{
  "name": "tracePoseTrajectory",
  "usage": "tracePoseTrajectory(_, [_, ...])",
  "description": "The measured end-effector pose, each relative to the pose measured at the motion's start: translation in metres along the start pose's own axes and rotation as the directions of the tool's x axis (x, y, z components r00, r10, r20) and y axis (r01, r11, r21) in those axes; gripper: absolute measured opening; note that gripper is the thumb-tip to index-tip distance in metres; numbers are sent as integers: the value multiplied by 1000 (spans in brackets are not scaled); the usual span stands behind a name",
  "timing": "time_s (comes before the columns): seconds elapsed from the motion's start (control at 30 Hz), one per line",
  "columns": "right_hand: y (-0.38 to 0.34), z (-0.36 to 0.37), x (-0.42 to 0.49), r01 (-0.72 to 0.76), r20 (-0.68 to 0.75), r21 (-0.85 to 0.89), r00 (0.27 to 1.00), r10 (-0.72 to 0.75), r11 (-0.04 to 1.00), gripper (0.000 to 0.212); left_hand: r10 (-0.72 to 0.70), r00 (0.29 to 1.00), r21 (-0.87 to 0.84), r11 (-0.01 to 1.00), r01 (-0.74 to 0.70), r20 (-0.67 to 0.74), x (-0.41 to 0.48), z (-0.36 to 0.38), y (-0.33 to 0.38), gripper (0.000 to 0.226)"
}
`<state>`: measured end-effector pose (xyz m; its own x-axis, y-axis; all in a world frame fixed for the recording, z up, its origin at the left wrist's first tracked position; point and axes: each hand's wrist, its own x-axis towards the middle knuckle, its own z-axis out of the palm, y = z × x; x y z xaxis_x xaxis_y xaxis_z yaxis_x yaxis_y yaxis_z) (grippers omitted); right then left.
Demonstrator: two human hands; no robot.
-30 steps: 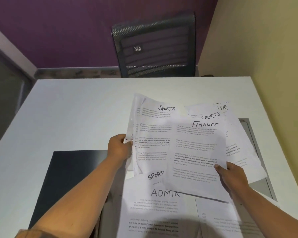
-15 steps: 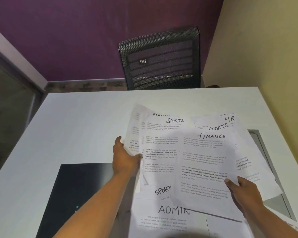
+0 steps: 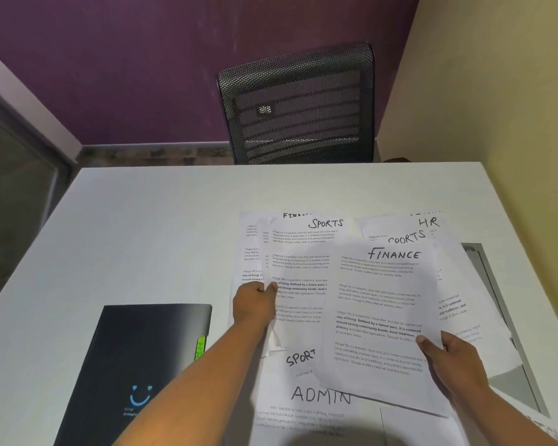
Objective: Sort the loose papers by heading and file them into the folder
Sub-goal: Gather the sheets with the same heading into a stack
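My left hand [image 3: 254, 302] pinches the left edge of a stack of sheets topped by a page headed SPORTS [image 3: 300, 262]. My right hand [image 3: 450, 355] grips the lower right of a sheet headed FINANCE [image 3: 380, 304], which overlaps the SPORTS stack. Behind it fan out sheets headed SPORTS and HR [image 3: 429, 222]. On the table below lie an ADMIN sheet [image 3: 319, 397] and another SPORTS sheet [image 3: 298, 358]. A dark folder [image 3: 142, 349] with a blue smiley and a green tab lies shut to the left.
The white table [image 3: 142, 220] reaches to a beige wall on the right. A black mesh chair [image 3: 298, 104] stands behind the far edge. A grey flat thing [image 3: 490, 284] lies under the papers at the right.
The camera has tilted, so everything sits lower in view. Both hands keep their hold on the papers; the fan of sheets looks much the same.
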<state>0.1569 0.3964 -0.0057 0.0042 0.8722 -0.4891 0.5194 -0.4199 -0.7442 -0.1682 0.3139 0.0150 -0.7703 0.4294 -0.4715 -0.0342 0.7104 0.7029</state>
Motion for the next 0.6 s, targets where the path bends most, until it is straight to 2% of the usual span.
tracePoseTrajectory(0.1, [-1, 1, 0, 7, 0, 14, 1000, -7, 1000, 13, 71, 997, -51, 996, -69, 28, 0, -4, 2, 50])
tracePoseTrajectory(0.23, [0, 2, 0, 6, -5, 49, 1000, -6, 999, 11, 34, 999, -172, 985, -26, 42, 4, -11, 2, 22])
tracePoseTrajectory(0.33, [4, 2, 2, 4, -5, 59, 1000, -3, 998, 10, 15, 997, -179, 984, -2, 71, 7, -12, 0, 24])
tracePoseTrajectory(0.5, [9, 4, 5, -12, 3, 96, 1000, 12, 995, 6, 58, 996, -108, 993, -51, 64, 12, -13, 0, 37])
tracePoseTrajectory(0.6, [12, 3, 7, -22, 7, 115, 1000, 21, 993, 8, 73, 996, -118, 991, -66, 52, 18, -14, -1, 32])
